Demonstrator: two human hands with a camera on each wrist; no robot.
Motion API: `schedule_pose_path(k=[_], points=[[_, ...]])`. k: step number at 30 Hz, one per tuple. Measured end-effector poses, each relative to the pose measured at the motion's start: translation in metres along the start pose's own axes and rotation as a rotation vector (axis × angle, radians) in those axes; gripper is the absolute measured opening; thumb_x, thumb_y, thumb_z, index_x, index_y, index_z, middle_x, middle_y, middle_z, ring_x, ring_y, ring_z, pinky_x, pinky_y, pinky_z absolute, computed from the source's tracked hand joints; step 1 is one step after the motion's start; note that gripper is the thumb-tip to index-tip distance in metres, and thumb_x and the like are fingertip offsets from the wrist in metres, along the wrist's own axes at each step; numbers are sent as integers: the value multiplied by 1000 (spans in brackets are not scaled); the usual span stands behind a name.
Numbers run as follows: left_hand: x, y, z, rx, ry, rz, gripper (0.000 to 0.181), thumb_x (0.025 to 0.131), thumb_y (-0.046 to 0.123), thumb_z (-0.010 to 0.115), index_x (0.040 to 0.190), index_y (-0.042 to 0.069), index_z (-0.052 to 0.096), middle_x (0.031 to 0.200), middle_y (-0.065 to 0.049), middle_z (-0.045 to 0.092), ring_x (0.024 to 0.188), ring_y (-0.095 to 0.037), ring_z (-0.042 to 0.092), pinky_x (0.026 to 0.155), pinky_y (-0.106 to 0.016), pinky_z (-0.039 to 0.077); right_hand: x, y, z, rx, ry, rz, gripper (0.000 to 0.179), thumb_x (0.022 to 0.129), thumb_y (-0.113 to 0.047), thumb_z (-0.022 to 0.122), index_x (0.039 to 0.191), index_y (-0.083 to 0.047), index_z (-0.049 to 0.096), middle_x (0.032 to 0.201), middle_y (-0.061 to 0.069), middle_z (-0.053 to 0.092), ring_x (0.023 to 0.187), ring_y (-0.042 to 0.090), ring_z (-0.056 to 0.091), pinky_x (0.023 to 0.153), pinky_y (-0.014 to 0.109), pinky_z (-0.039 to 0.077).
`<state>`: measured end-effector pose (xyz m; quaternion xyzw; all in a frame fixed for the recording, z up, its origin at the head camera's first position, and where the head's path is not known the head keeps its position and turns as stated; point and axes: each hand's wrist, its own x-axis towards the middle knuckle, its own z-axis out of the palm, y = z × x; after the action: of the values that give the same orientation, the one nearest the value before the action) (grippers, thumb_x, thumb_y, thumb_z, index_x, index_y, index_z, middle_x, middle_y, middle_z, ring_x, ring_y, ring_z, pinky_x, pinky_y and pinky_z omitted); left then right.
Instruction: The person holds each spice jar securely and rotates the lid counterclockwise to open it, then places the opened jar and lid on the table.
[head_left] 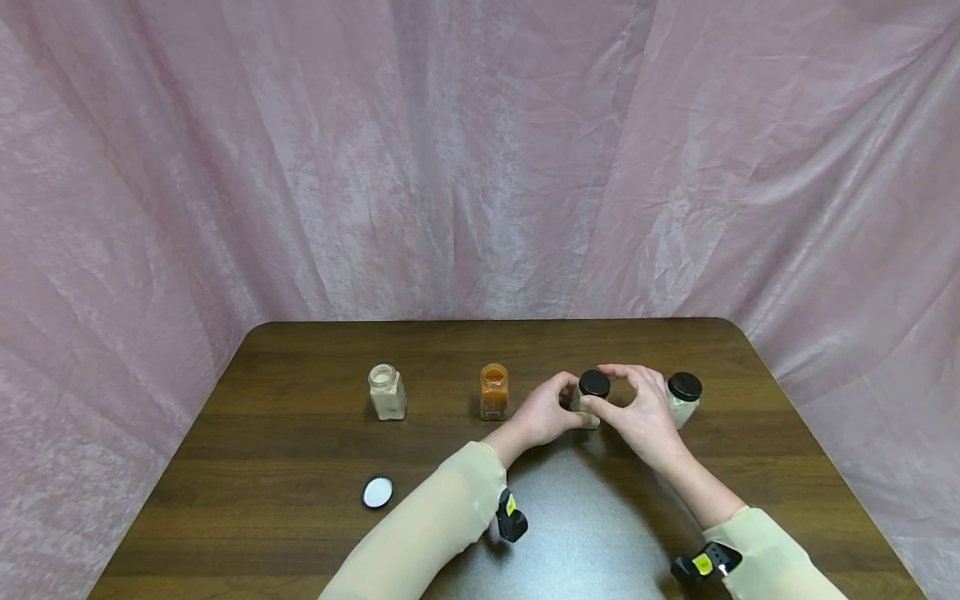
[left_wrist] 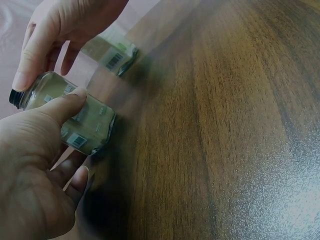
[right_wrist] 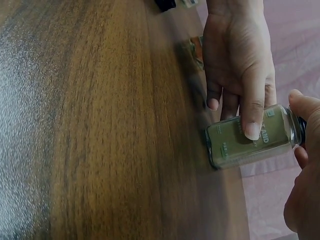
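L hand [head_left: 546,414] gripping glass powder jar [right_wrist: 227,144], R hand [head_left: 647,414] pinching its black lid [head_left: 594,382]; orange-powder jar [head_left: 494,398] standing at 9 o'clock. Glass prob. feeling stiff, slick; flat sides [left_wrist: 97,119] offering best hold.

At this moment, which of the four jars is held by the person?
The third jar from the left: the left hand holds its body, the right hand its black lid. The leftmost jar, the orange jar and the rightmost jar are in neither hand.

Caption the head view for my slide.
Left hand grips a jar, right hand its black lid, beside an open orange jar.
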<state>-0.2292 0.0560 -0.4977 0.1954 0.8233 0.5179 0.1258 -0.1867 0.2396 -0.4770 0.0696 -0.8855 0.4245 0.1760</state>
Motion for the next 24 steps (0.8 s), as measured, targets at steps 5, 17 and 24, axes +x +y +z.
schedule_pose_path(k=[5,17,24], points=[[0,1,0,-11,-3,7,43,82,24,90,113,16,62,101,7,68,101,-15,65,88,-29,49,1,0,2,-5,9,1,51,76,-27,92,120,-11,72,115,9,66,124,33,45,101,51,30],[0,0,0,-7,-11,-10,41,83,26,88,114,18,61,103,5,68,105,-19,65,89,-31,49,0,-3,3,36,18,-4,48,78,-27,92,119,-11,73,119,10,68,122,33,47,98,51,31],[1,0,0,6,-10,-28,41,84,27,88,114,19,62,106,5,69,107,-17,65,91,-33,49,0,-3,2,30,1,-5,48,80,-26,90,122,-12,73,122,10,67,122,33,46,98,50,32]])
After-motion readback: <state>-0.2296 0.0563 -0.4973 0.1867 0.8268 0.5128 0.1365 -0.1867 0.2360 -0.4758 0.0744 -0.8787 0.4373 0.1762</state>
